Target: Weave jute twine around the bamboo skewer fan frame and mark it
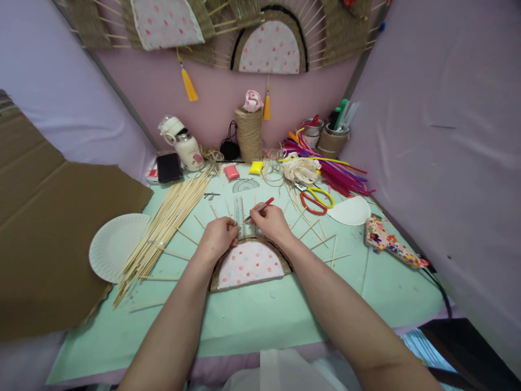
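A half-round piece (250,265) of white fabric with pink dots and a twine-wrapped rim lies flat in front of me. Thin wooden sticks (187,235) fan out around its curved edge. My left hand (220,237) is closed at the lower end of a clear ruler (239,209), its fingers pressing it just above the rim. In my right hand (268,221) is a red-capped pen (264,205), its tip slanting down beside the ruler's right edge. A clear protractor (245,185) lies beyond the ruler.
Left lie a bundle of sticks (163,233), a paper plate (114,244) and cardboard (61,228). Scissors (314,202), a white half-disc (352,210) and a floral glue gun (394,245) lie right. Behind stand a twine spool (249,133) and a bottle (189,152).
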Demonstrator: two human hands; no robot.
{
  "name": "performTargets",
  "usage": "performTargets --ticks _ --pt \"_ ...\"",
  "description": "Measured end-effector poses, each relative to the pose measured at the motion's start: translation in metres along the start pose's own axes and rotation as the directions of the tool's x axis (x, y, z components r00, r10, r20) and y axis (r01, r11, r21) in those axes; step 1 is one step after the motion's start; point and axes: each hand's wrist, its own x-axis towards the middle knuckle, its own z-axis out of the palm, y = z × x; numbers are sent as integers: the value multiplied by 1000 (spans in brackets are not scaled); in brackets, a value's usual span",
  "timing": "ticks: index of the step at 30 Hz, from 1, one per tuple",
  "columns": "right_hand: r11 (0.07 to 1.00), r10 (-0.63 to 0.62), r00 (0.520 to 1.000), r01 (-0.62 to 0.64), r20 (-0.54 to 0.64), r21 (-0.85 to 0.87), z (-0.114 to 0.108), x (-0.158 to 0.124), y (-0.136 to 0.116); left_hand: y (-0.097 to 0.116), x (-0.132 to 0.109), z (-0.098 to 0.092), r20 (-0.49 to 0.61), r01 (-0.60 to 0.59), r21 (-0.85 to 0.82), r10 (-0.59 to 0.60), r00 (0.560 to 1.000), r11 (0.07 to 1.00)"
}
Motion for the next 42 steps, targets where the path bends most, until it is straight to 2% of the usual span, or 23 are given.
performTargets --ticks 6,23,34,42 --pt "999 -13 1000 12 -14 -44 0 1 4 2 -1 -1 10 10 -3 -9 1000 1000" --pt "1000 -11 1000 11 -8 6 0 -1 -1 1 0 -1 0 -9 19 9 1000 1000" --pt "999 -15 1000 14 -18 -36 2 1 5 2 -1 -1 6 -10 11 10 1000 1000" --pt "997 -48 990 56 -135 55 3 3 8 3 -2 -2 2 13 -1 -13 1000 1000"
